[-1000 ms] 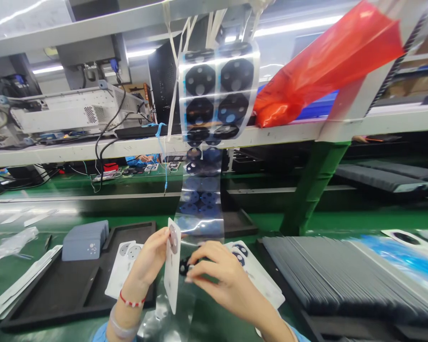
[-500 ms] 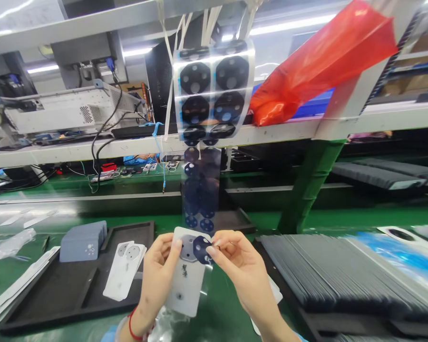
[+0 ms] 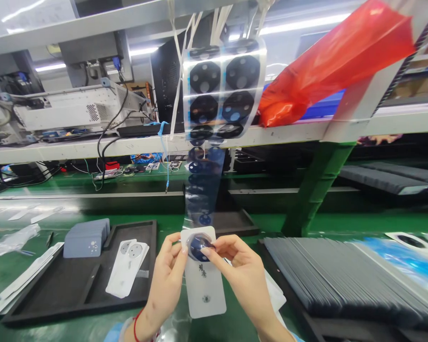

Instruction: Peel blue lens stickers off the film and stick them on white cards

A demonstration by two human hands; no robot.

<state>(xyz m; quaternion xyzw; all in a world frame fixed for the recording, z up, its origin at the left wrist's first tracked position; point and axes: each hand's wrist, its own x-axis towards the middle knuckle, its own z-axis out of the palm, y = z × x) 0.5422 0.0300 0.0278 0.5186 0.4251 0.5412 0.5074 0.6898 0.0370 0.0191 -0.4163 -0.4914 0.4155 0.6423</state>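
Observation:
My left hand (image 3: 168,273) grips the left edge of a white phone back panel (image 3: 206,282), thumb on its face. The panel has dark printed characters and a round camera area at its top. Between my right hand's (image 3: 243,271) thumb and fingers is a dark blue film sticker (image 3: 199,249) with round holes. The sticker lies over the camera area, roughly in line with it; whether it is stuck down I cannot tell. Behind the panel hangs a clear strip (image 3: 204,187) with similar stickers, from a roll (image 3: 223,90) at the shelf.
A black tray (image 3: 46,297) on the left bears white panels (image 3: 128,268) and a stack of grey-blue panels (image 3: 86,240). On the right, a row of grey panels (image 3: 317,270) fills another tray. A green post (image 3: 317,183) and red bag (image 3: 338,66) are beyond.
The panel has turned more upright. The sticker has moved left from the camera area's right side to lie over it. The whole view has shifted slightly.

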